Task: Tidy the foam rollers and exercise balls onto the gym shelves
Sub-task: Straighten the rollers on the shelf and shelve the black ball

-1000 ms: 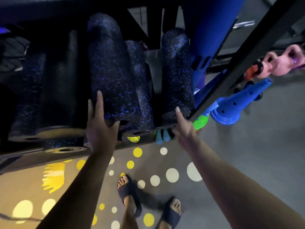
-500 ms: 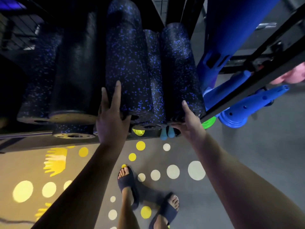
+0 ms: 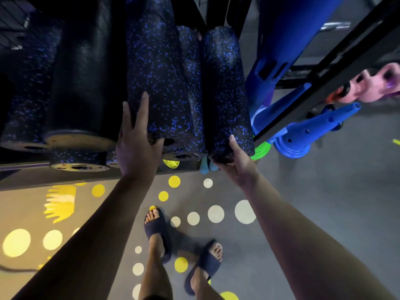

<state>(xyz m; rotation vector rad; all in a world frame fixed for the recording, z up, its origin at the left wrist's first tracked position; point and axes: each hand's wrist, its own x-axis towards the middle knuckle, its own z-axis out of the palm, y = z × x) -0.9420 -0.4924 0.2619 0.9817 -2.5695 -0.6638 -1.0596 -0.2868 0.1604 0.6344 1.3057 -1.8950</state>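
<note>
Several black foam rollers with blue specks lie side by side on a dark shelf, ends toward me. My left hand presses straight fingers up the left side of the large speckled roller, thumb spread across its near end. My right hand holds the near end of the right speckled roller, one finger up its side and the others curled under the end face. A thinner speckled roller sits wedged between the two. No exercise ball is in view.
A plain black roller and more speckled ones fill the shelf's left. A slanting black rack post stands right, with blue cones, a green disc and pink kettlebells beyond. My slippered feet stand on dotted floor.
Both hands have kept their places on the two rollers. The right roller has closed up against the thin middle one, and my view has drawn nearer to the shelf.
</note>
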